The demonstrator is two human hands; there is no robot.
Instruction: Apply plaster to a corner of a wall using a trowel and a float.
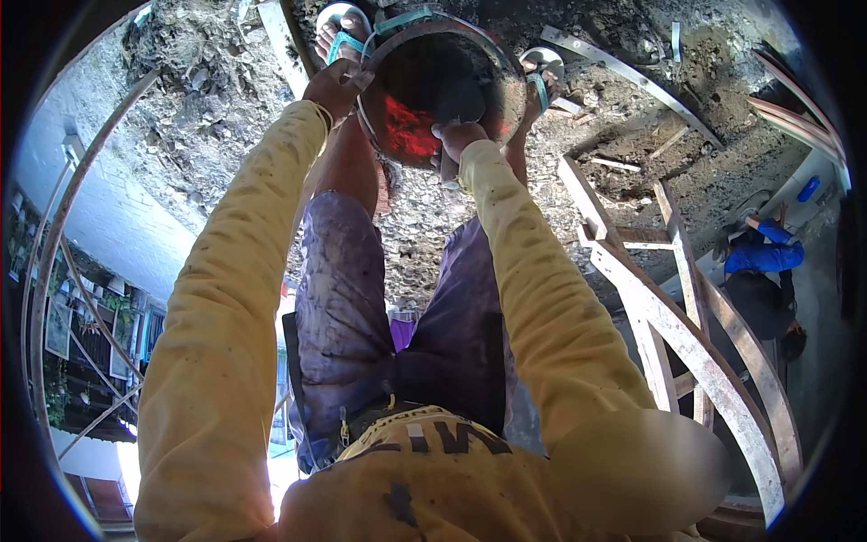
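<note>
A round bucket with a red inner wall and a dark, shadowed inside stands between my feet, at the top middle. My left hand is closed on its left rim, by a thin pale wire handle. In my right hand, closed round its handle, is a trowel. The trowel's grey blade points into the bucket, over the dark inside. What lies at the bottom of the bucket is too dark to make out.
My feet in teal-strapped sandals flank the bucket on rubble ground. A wooden frame stands at right; a person in blue is beyond it. Loose strips lie at upper right. A curved pole rises at left.
</note>
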